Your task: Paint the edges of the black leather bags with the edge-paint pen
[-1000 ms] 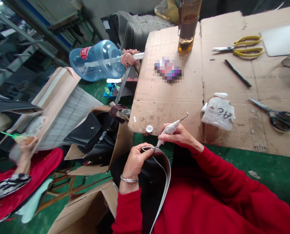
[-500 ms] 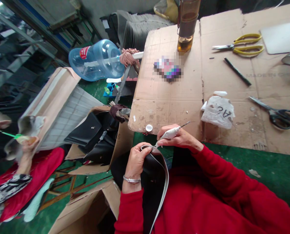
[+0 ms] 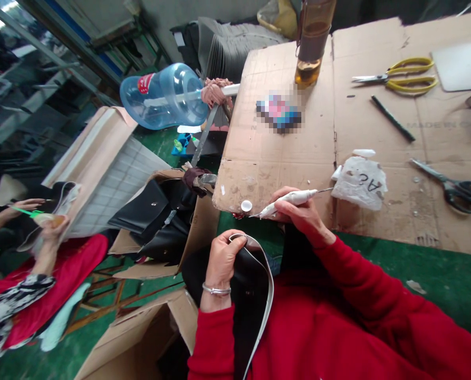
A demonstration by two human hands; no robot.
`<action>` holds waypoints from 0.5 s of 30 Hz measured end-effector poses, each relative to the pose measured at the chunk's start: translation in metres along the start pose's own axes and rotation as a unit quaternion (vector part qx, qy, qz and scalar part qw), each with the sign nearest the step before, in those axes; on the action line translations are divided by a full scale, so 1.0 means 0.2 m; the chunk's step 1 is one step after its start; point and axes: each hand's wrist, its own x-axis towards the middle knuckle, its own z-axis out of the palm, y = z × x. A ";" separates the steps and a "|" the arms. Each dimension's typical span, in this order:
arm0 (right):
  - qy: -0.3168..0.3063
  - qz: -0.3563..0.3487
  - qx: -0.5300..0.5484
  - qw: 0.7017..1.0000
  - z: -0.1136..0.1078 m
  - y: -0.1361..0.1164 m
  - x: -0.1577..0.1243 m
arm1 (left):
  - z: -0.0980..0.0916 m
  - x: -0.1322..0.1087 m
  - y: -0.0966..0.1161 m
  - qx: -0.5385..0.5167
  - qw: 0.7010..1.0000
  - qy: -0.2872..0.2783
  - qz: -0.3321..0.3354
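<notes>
"AC" is handwritten on the white plastic bag (image 3: 359,182); faint "MADE IN C…" is printed on the cardboard sheet (image 3: 429,125). The jug's red label (image 3: 144,83) is unreadable.

- black sheet (image 3: 251,285): smooth leather-like, slight sheen, pale grey edge
- pen tool (image 3: 288,201): white plastic, thin metal tip
- tabletop (image 3: 267,153): brown corrugated cardboard, matt, scuffed
- bracelet (image 3: 216,290): shiny metal
- sleeve (image 3: 362,311): red knit cloth, matt
- jug (image 3: 164,97): clear blue plastic, glossy
</notes>
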 end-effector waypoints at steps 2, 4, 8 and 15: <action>0.006 -0.004 -0.005 1.000 0.00 0.00 0.00 | -0.02 -0.01 0.01 0.036 0.999 -0.021 0.011; 0.011 -0.010 -0.009 1.000 0.00 0.00 0.00 | -0.03 -0.02 0.02 0.080 0.995 -0.046 0.029; 0.021 -0.026 -0.014 0.999 0.00 0.01 0.01 | -0.05 -0.04 0.04 0.121 0.989 -0.065 0.052; 0.025 -0.028 -0.028 0.999 -0.02 0.05 0.01 | -0.05 -0.04 0.03 0.129 0.986 -0.080 0.070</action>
